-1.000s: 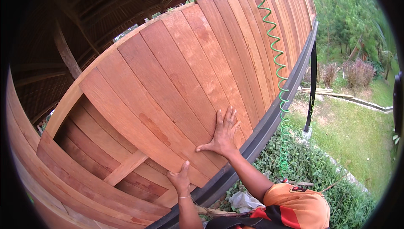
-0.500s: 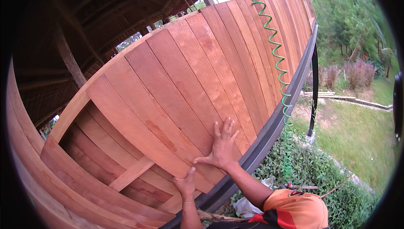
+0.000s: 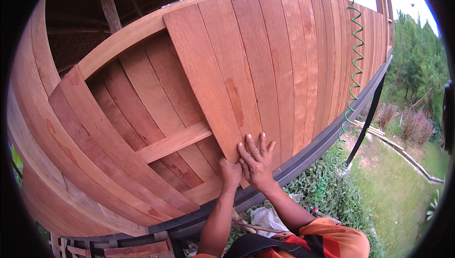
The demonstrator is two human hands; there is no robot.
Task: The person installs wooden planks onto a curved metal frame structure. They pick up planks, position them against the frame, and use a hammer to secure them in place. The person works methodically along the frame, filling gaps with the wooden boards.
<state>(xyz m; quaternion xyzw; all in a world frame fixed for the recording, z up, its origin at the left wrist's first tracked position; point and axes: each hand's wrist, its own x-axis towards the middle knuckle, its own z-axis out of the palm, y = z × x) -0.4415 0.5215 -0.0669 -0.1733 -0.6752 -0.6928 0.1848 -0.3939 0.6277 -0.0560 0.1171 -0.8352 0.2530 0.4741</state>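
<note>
My left hand point(image 3: 231, 175) is closed on the lower left edge of the last wooden plank point(image 3: 199, 78) in a row of reddish vertical boards. My right hand point(image 3: 258, 163) lies right beside it on the lower part of the boards, fingers extended against the wood. Left of that plank is an open section of the curved wall, showing inner boards point(image 3: 137, 87) and a horizontal batten point(image 3: 175, 145). A light top rail point(image 3: 123, 44) runs above the opening.
A coiled green hose point(image 3: 355, 68) hangs over the boards on the right. A dark metal beam point(image 3: 308, 163) runs along the wall's bottom, with a black post point(image 3: 365, 125). Below are plants point(image 3: 308, 184), white plastic point(image 3: 265, 217) and grass point(image 3: 388, 191). A dark roof is above.
The view has swung, so the wall sits further right and higher. My right hand has moved beside my left, whose fingers are more curled round the plank's edge.
</note>
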